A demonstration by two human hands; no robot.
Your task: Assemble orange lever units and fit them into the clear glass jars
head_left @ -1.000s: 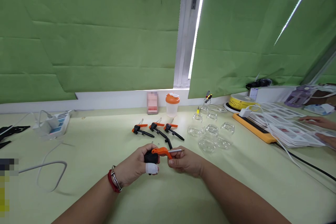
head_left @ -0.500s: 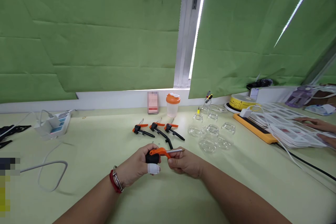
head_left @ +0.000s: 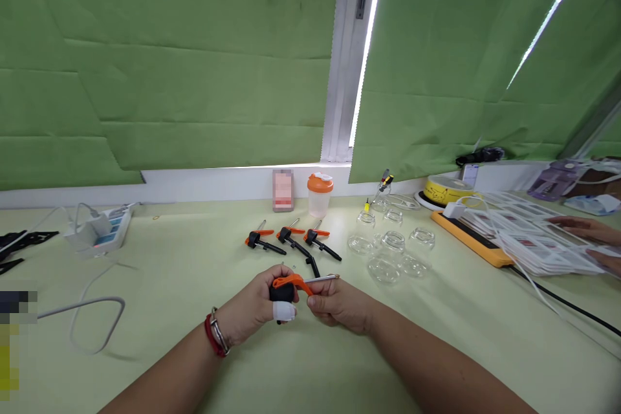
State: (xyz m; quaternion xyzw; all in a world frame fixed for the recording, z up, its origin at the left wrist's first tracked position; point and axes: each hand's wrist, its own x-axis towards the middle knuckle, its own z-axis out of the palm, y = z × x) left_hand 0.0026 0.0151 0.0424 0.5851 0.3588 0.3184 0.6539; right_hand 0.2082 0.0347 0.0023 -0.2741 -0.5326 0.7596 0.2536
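The left hand [head_left: 255, 304] wraps its fingers snugly around the black end of a black and orange piece [head_left: 281, 293], which sits between both hands. The right hand [head_left: 347, 305] pinches the tip of its orange arm, thumb and finger close together. A thin metal rod [head_left: 321, 279] pokes out above the right fingers. Past the fingertips lie three more such pieces [head_left: 320, 244]. Glass jars [head_left: 383, 268] stand to their right. The table [head_left: 169, 284] spreads wide left of the fingers; its far edge meets a white wall [head_left: 218, 186].

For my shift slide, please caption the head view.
Left hand grips a black-and-orange part while the right hand holds its orange lever; three similar pieces lie beyond.
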